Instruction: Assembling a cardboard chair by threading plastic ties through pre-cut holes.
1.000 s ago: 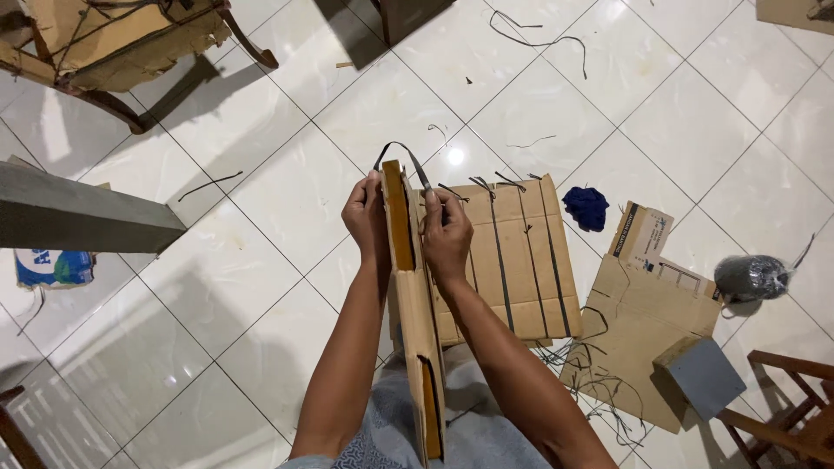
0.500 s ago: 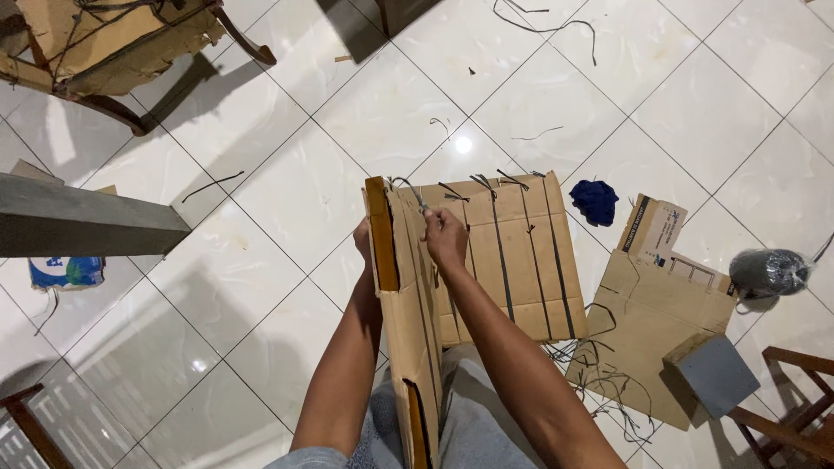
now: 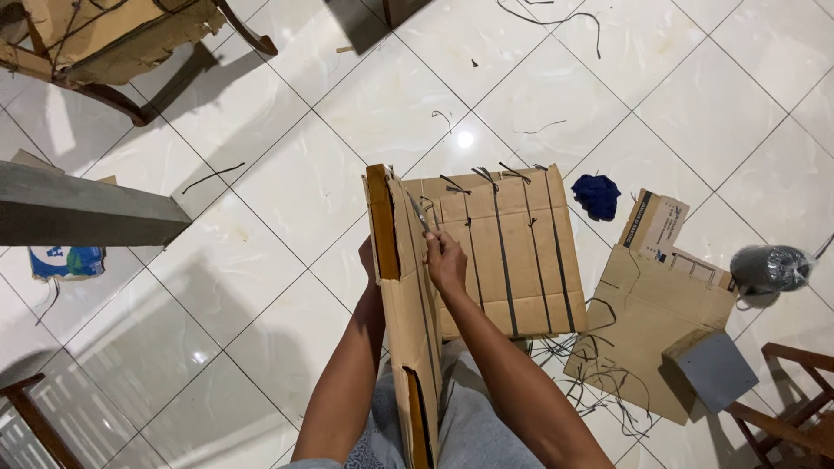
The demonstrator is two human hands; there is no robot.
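Over your lap, on its edge, stands the cardboard panel [image 3: 408,321] — it runs from your knees up toward the flat cardboard sheet [image 3: 512,252] lying on the white tiled floor [image 3: 287,182]. Your left hand [image 3: 369,265] sits behind the panel, mostly hidden; only the fingers wrapped around its far side show, so it is clamped on the panel. Your right hand [image 3: 445,260] is closed in a pinch near the panel's upper part, gripping a thin dark strap [image 3: 420,215] that rises from the fingers along the panel's face. Dark straps [image 3: 499,260] cross the flat sheet in parallel lines, knotted at its top edge.

To your right lie a blue cloth [image 3: 597,195], a small printed box [image 3: 653,224], a larger flattened cardboard piece [image 3: 643,326] with loose strap scraps on it, a grey block [image 3: 717,369] and a dark spool [image 3: 769,267]. Wooden chair [image 3: 113,43] at upper left — apart from your work.
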